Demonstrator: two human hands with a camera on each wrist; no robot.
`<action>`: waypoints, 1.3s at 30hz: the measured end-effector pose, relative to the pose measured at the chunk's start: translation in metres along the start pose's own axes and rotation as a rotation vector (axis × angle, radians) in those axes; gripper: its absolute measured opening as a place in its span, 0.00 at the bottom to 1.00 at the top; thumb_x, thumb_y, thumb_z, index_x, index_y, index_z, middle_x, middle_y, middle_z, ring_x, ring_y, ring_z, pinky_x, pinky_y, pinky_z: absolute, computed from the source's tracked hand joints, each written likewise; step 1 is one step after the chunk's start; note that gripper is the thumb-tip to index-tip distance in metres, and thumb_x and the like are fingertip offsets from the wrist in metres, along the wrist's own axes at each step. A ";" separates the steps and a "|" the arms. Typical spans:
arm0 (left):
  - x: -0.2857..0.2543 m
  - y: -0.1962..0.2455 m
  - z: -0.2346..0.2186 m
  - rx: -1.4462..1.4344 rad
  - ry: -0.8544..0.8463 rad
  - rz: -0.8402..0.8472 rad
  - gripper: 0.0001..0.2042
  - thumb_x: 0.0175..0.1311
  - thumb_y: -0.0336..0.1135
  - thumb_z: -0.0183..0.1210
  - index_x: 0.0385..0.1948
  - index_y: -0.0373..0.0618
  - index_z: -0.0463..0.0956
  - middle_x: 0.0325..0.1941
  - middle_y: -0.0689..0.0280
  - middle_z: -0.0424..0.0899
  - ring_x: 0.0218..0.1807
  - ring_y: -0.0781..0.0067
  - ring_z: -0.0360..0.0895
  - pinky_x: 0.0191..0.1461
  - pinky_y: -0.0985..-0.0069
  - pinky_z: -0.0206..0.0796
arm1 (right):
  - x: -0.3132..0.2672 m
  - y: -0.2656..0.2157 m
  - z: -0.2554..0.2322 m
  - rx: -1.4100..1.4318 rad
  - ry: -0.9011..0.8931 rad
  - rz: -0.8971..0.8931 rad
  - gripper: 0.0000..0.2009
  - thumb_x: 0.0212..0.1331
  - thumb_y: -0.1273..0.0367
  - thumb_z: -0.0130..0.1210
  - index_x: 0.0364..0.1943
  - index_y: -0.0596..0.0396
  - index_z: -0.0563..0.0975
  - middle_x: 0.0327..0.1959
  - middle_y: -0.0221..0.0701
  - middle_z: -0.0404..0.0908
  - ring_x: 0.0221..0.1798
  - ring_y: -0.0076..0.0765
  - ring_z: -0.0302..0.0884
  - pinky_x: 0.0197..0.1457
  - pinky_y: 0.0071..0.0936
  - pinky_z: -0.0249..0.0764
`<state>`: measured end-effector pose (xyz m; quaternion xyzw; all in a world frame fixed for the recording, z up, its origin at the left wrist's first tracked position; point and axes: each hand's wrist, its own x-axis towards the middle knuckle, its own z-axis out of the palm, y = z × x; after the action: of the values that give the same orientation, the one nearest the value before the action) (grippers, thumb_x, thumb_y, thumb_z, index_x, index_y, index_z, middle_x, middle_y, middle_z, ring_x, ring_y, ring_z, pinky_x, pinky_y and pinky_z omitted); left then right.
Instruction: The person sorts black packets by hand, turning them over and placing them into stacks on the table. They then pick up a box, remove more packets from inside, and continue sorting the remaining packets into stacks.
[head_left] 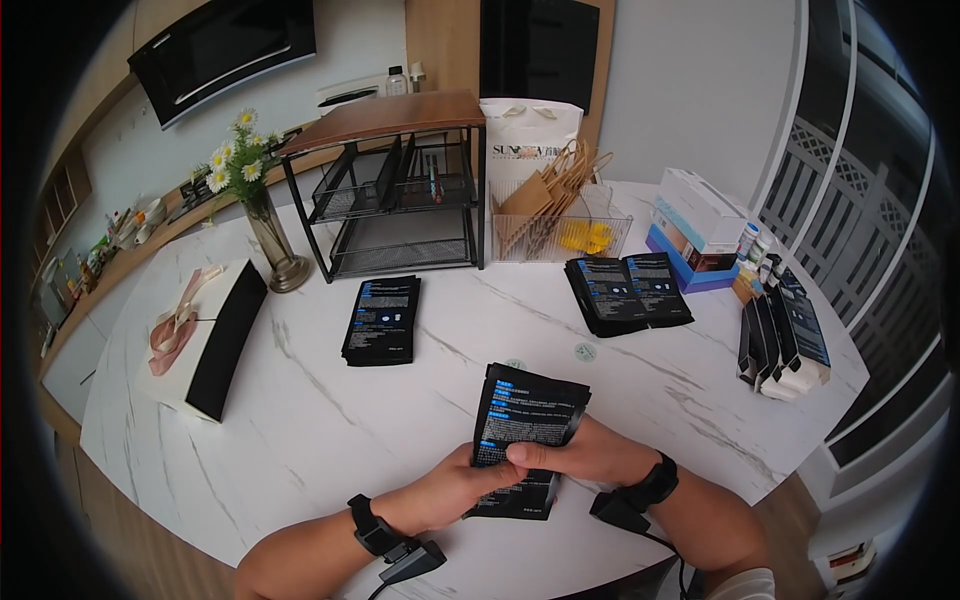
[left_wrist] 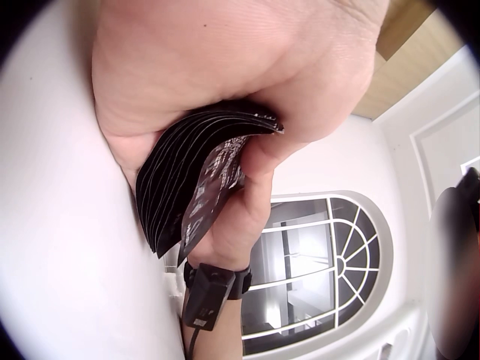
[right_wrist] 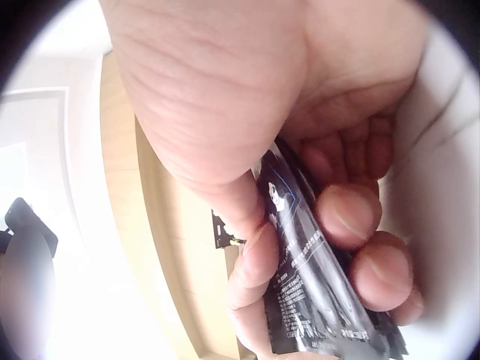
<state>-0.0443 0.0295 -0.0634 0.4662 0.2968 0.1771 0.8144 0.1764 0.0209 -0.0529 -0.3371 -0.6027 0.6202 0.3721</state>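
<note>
Fingers (right_wrist: 382, 274) round black packets (head_left: 535, 405), thumbs (head_left: 535, 457) atop, forearms (head_left: 305, 550) converging

The right hand (right_wrist: 262, 90) grips a stack of glossy black packets (right_wrist: 307, 270) together with the left hand (right_wrist: 253, 281), the two thumbs meeting at the stack's left edge. Fingertips (right_wrist: 349, 216) press along its right edge; whose they are is unclear. Pale print runs toward the front packet's lower edge. Right of the hands shows the grey-veined white table (right_wrist: 444, 135); left, a wood-coloured surface (right_wrist: 124, 187).
</note>
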 end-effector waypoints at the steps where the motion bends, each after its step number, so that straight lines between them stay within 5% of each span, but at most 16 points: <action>1: -0.001 0.000 0.001 -0.005 0.002 0.013 0.22 0.75 0.34 0.58 0.67 0.41 0.67 0.62 0.63 0.78 0.62 0.72 0.76 0.67 0.69 0.69 | 0.000 0.002 0.000 0.012 0.005 -0.008 0.19 0.68 0.60 0.66 0.56 0.55 0.80 0.47 0.28 0.85 0.49 0.24 0.80 0.54 0.25 0.78; 6: 0.000 -0.001 0.002 0.000 0.015 0.071 0.19 0.77 0.39 0.57 0.62 0.37 0.72 0.56 0.64 0.81 0.56 0.75 0.79 0.61 0.74 0.72 | -0.002 0.000 0.001 -0.028 -0.017 0.006 0.21 0.71 0.56 0.61 0.59 0.54 0.78 0.50 0.29 0.84 0.51 0.24 0.79 0.55 0.25 0.78; 11: -0.001 0.005 0.006 -0.061 -0.021 0.025 0.18 0.76 0.37 0.58 0.61 0.37 0.73 0.53 0.63 0.84 0.52 0.73 0.82 0.59 0.72 0.75 | -0.006 -0.010 0.010 0.103 0.181 0.109 0.31 0.79 0.44 0.39 0.64 0.58 0.73 0.55 0.33 0.81 0.56 0.23 0.78 0.60 0.23 0.76; 23: 0.000 0.004 0.007 -0.054 -0.026 0.027 0.19 0.76 0.37 0.58 0.61 0.37 0.73 0.54 0.63 0.83 0.53 0.74 0.80 0.60 0.73 0.73 | -0.002 -0.001 0.008 0.283 0.232 0.062 0.33 0.79 0.43 0.31 0.65 0.59 0.70 0.57 0.34 0.80 0.58 0.27 0.80 0.64 0.28 0.78; 36: 0.000 0.001 0.004 -0.020 -0.012 -0.017 0.20 0.76 0.35 0.58 0.66 0.40 0.69 0.58 0.63 0.82 0.57 0.70 0.81 0.62 0.69 0.75 | -0.004 -0.012 0.009 0.180 0.245 0.079 0.29 0.77 0.46 0.45 0.62 0.60 0.74 0.53 0.32 0.82 0.54 0.24 0.79 0.58 0.24 0.77; 39: -0.002 0.000 0.007 -0.011 0.008 0.046 0.20 0.76 0.43 0.59 0.59 0.38 0.74 0.51 0.66 0.83 0.51 0.77 0.80 0.55 0.75 0.73 | -0.004 -0.011 0.006 0.086 0.211 0.053 0.24 0.74 0.52 0.55 0.60 0.57 0.77 0.51 0.31 0.83 0.53 0.23 0.79 0.57 0.23 0.77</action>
<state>-0.0414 0.0240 -0.0599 0.4677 0.2883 0.1991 0.8115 0.1734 0.0145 -0.0417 -0.4001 -0.5239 0.6164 0.4308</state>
